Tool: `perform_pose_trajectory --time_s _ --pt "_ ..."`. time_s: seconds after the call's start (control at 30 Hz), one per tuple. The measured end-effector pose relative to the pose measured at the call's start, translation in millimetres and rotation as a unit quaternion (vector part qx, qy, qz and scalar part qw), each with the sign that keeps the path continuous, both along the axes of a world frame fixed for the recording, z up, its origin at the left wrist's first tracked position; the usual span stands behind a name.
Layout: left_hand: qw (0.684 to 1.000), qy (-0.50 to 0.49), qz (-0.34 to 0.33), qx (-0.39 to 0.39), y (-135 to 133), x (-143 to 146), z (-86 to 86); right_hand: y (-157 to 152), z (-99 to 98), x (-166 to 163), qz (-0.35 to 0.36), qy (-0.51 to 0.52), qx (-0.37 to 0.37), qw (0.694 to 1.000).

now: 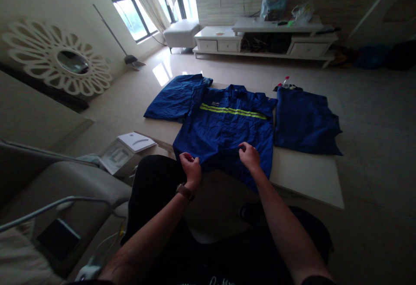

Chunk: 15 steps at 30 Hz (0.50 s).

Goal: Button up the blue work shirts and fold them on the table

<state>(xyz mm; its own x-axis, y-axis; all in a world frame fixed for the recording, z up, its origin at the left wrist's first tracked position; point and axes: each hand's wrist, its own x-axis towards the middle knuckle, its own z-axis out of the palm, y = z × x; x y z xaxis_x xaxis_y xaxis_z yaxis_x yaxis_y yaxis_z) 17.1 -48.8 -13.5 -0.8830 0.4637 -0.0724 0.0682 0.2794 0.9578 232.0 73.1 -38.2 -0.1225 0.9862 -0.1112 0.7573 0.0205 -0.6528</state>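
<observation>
Blue work jacket [227, 124], head view: spread front-up mid-bench [308, 176], hem toward 6 o'clock. Left hand [191, 166] pinched closed on hem at 7 o'clock, right hand [249, 155] pinched on hem at 5 o'clock. Best handled with both pinches level and cloth taut, no creases. White lidded box [130, 148] at 9 o'clock, closed; plastic bags [279, 7] at 12 o'clock, contents unclear.

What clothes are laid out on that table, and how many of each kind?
Striped blue jacket: 1
Plain blue garments: 2
Total: 3
</observation>
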Motion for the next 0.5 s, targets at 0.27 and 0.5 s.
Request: perform_pose_trajectory --time_s 0.27,0.5 --pt "0.966 0.027 -0.163 0.199 129 56 51.6 11 -3.4 -8 0.012 -0.086 0.015 0.996" --pt "0.874 0.013 -0.484 0.044 168 15 14.7 18 -20.1 -22 0.028 -0.095 0.024 0.995"
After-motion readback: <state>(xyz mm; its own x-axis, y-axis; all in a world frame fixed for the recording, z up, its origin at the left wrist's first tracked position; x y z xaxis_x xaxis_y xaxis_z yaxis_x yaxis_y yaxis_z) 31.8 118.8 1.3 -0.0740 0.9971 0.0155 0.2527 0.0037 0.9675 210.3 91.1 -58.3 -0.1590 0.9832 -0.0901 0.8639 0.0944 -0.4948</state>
